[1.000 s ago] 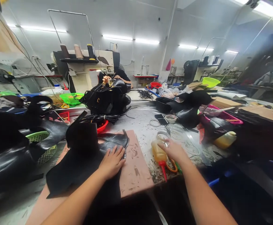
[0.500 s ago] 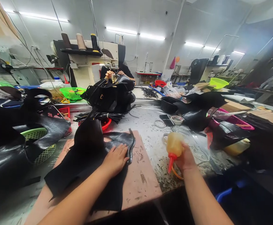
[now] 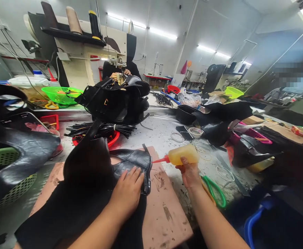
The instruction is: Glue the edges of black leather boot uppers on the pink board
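Observation:
My left hand [image 3: 129,190] lies flat, fingers spread, on a black leather piece [image 3: 130,160] near its stitched edge with a zipper-like strip [image 3: 148,176]. The leather rests on a pinkish board [image 3: 167,207], and part of it rises in a dark fold left of my hand. My right hand [image 3: 189,173] is wrapped round a squeeze bottle [image 3: 184,155] of yellowish liquid with a red nozzle. The bottle is held nearly level, its nozzle tip pointing left, close to the strip's outer edge. Whether the tip touches the leather I cannot tell.
Behind the board stand a red basket [image 3: 113,141] with black strips and a black bag [image 3: 120,100]. Across the bench a person [image 3: 133,71] works at a sewing machine. Tape rolls [image 3: 195,132] and more black leather [image 3: 219,121] lie to the right; a green perforated basket [image 3: 0,157] is left.
My right hand has swung the bottle from nozzle-down to nearly level, bringing the tip left toward the leather's edge. My left hand stays on the leather. The view has shifted closer.

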